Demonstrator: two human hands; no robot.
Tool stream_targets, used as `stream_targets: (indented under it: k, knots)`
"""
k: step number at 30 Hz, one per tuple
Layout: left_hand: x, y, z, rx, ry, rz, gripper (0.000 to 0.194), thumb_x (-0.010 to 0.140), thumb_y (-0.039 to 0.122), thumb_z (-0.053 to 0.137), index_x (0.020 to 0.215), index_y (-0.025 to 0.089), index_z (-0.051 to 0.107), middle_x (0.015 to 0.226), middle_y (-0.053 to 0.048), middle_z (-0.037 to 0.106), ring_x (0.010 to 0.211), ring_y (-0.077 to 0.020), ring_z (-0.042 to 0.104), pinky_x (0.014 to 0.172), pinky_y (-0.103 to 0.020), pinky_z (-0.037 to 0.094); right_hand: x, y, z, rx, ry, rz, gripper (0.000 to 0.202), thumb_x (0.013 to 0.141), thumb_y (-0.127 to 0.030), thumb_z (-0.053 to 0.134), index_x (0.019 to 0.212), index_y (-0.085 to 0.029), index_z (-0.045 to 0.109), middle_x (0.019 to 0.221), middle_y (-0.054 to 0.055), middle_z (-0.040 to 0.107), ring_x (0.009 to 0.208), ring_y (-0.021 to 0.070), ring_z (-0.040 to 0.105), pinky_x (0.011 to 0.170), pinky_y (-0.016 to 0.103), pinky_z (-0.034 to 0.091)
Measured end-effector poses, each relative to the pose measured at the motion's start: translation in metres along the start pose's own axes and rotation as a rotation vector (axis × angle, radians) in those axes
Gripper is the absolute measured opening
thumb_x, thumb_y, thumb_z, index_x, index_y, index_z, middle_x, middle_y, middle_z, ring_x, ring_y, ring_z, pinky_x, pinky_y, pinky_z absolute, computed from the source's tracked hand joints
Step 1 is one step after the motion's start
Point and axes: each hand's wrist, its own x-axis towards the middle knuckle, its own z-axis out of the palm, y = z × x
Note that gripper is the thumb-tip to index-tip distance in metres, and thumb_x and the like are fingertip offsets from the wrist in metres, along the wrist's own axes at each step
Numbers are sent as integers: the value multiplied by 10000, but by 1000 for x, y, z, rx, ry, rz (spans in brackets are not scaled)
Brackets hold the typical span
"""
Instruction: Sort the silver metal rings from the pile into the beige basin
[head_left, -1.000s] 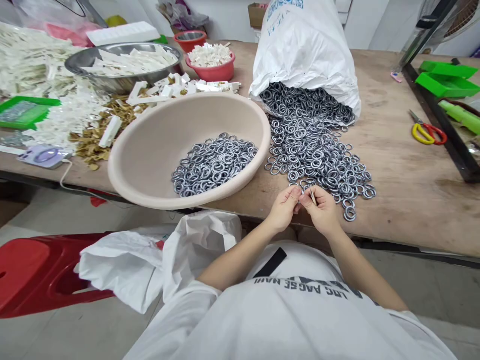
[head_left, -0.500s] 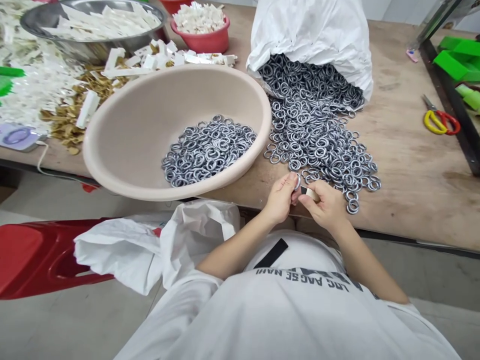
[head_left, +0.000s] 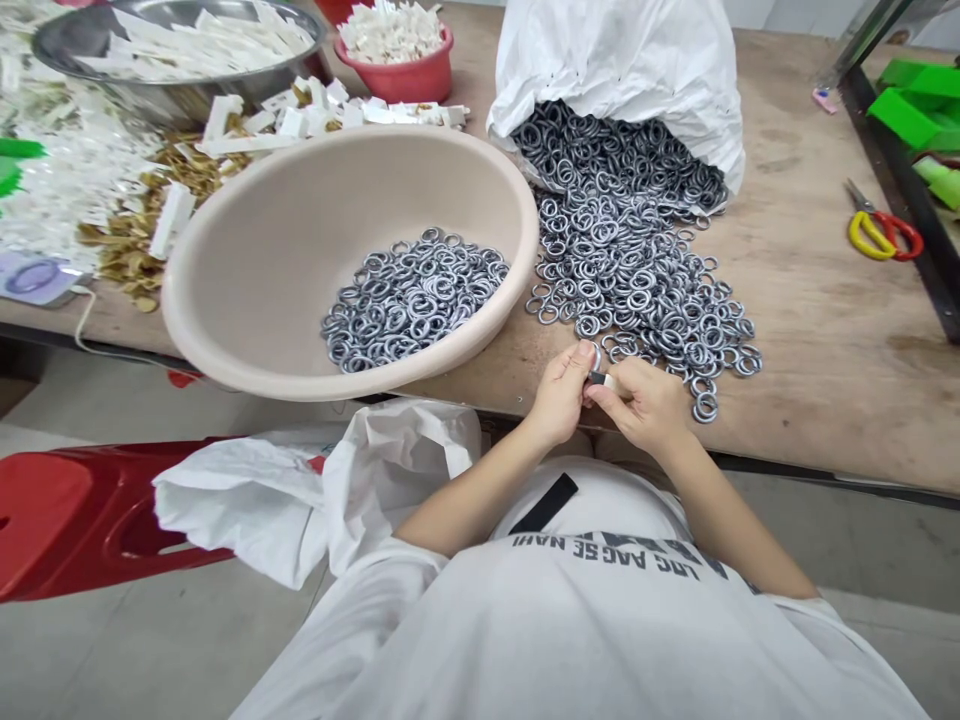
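Observation:
At the table's front edge my left hand (head_left: 561, 393) pinches a grey ring (head_left: 596, 356) between thumb and fingers. Close beside it, my right hand (head_left: 651, 402) is closed on a small black and white piece (head_left: 598, 378), whose dark end meets the ring's lower side. Beyond my hands lies a heap of loose grey rings (head_left: 637, 270), spilling from a white sack (head_left: 619, 60). To the left, a large beige basin (head_left: 247, 240) holds a pile of similar rings (head_left: 420, 300).
Scissors (head_left: 881, 235) with red and yellow handles lie at the right. A steel bowl (head_left: 180, 95), a red bowl (head_left: 401, 78) and white pieces stand at the back left. Below the table's edge are a white bag (head_left: 397, 460) and a red stool (head_left: 75, 520).
My right hand has moved slightly left, bringing the black end of the small piece against the ring. My left hand has kept its pinch on the ring.

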Motion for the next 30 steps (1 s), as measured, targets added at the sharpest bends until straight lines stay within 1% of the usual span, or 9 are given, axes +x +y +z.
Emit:
stream_targets:
  k: [3,8,13,16,19,22,24,27,30]
  knots:
    - [-3,0,1,9,-32,-19,475,857,595,638,702,180,467,582,61,379,476,-54,324,453,-204,270,-1,2,0,45,5,61,388,961,-496,562,698,-212,525,664,-6,540,634,140,493,595,280,301]
    - [-13,9,-4,-13,-191,-81,487,861,586,638,667,191,432,474,86,350,403,-51,288,433,-201,284,7,8,-6,110,164,417,410,1007,-528,443,759,-220,550,625,-27,510,590,142,475,592,272,326]
    - [-10,32,-20,-20,56,61,405,844,551,680,752,168,588,515,49,510,427,-63,426,455,-196,385,28,-7,-4,-242,-133,360,346,963,-525,532,1088,-240,683,1002,67,692,836,223,636,645,304,351]
    - [-9,41,-30,35,143,113,390,821,517,719,969,157,700,610,19,623,499,-75,541,517,-191,463,39,-13,3,-390,-256,347,303,956,-477,554,1085,-243,698,1040,82,683,821,242,653,626,321,347]
    - [-13,44,-37,-2,188,107,397,823,467,731,1096,183,684,717,4,683,578,-81,611,608,-201,526,44,-8,6,-401,-282,346,294,914,-465,623,1076,-233,704,1043,92,685,830,258,658,636,328,366]
    - [-18,42,-37,-81,190,26,326,823,412,733,1037,176,661,839,-20,704,661,-89,642,652,-220,553,43,-1,4,-261,-198,365,273,892,-458,657,1010,-221,721,1000,88,703,850,261,653,675,331,396]
    - [-20,39,-31,-129,178,-29,301,825,396,728,1007,171,645,867,-19,682,670,-84,622,615,-208,534,39,-3,3,-45,-60,392,250,898,-446,652,955,-212,716,942,68,711,847,242,645,707,329,421]
    - [-23,30,-15,-130,132,-32,314,825,424,734,991,179,629,806,11,613,607,-56,524,499,-155,400,28,-18,3,307,153,436,246,888,-443,666,940,-204,688,878,38,699,819,206,628,739,319,453]
    - [-26,23,-2,-110,57,-33,338,844,492,705,849,174,593,648,52,452,528,-44,386,459,-153,290,17,-35,2,475,192,426,214,877,-422,686,891,-208,681,833,19,674,795,188,608,748,317,460]
